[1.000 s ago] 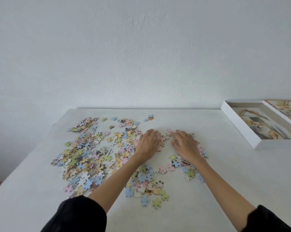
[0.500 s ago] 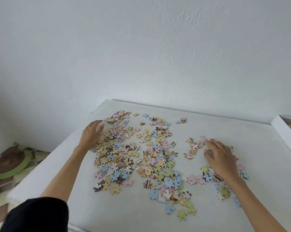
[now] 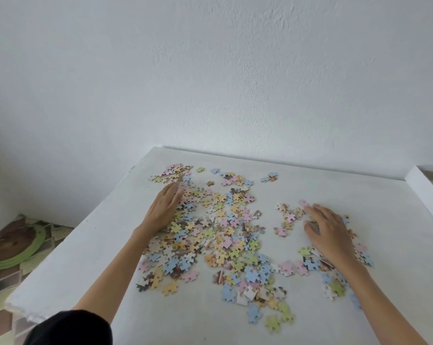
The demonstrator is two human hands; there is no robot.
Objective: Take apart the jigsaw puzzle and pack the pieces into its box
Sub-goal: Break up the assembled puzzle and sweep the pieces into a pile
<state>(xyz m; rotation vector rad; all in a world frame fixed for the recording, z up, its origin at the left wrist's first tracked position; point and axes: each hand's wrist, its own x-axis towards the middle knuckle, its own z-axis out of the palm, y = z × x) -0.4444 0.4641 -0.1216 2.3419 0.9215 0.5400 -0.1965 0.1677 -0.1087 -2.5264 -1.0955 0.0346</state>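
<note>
Resting palm down on the white table [image 3: 334, 183], the left hand [image 3: 164, 210] lies with straight fingers along the left edge of the big scatter of pieces [image 3: 217, 227], released and gripping nothing. Over on the other side, the right hand [image 3: 328, 232] sits flat too, fingers spread and relaxed on a smaller cluster of pieces, a pink one just beyond its fingertips; nothing is pinched there either. All the pieces are loose and pastel, pink, blue, yellow and green, spread across the middle of the table from the far-left corner down to the near edge, with a bare gap between the main spread and the right-hand cluster. The box [image 3: 424, 188] shows only as a white wall at the far right edge of the table, well apart from the main spread; its inside cannot be seen. A black sleeve [image 3: 71, 327] covers the left upper arm. A white wall [image 3: 210, 70] rises behind, and patterned floor [image 3: 16, 245] shows at the left.
</note>
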